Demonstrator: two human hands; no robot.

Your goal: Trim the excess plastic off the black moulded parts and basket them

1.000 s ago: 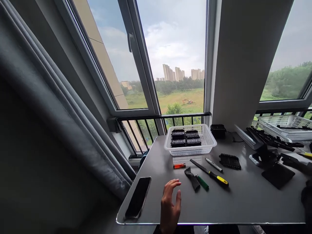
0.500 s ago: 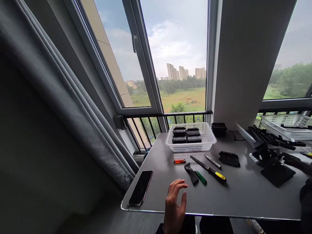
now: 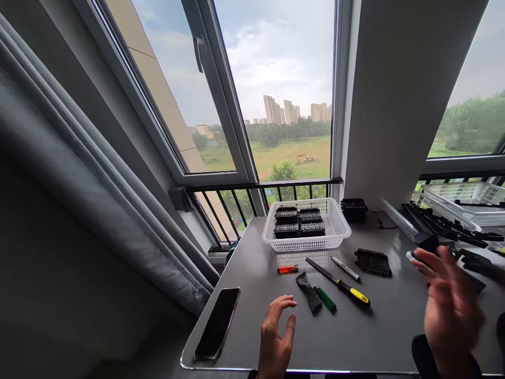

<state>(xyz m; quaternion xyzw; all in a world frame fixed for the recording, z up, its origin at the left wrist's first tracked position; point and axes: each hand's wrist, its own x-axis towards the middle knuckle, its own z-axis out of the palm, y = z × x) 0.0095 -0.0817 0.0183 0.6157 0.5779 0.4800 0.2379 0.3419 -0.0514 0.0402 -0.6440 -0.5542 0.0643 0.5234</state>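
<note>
My left hand (image 3: 275,334) hovers over the front edge of the grey table, fingers curved and apart, holding nothing. Close ahead of it lie a dark crumpled strip (image 3: 309,292) and a green lighter (image 3: 325,298). On the right, my right hand (image 3: 452,308) is raised and blurred; its fingers look spread, with nothing visible in them. Between the hands rests a file with a black and yellow handle (image 3: 354,293). A marker (image 3: 346,268), an orange lighter (image 3: 288,269) and a black ridged plastic panel (image 3: 373,262) lie farther back.
A white basket (image 3: 307,245) holding several black ridged parts stands at the back, beside a stack of black parts (image 3: 354,209). A phone (image 3: 218,323) lies near the left corner. More baskets (image 3: 473,202) and black pieces (image 3: 445,223) crowd the right side.
My right hand has come into view at the right, covering part of the black items there. My left hand stays open and low over the table edge. The view has shifted slightly.
</note>
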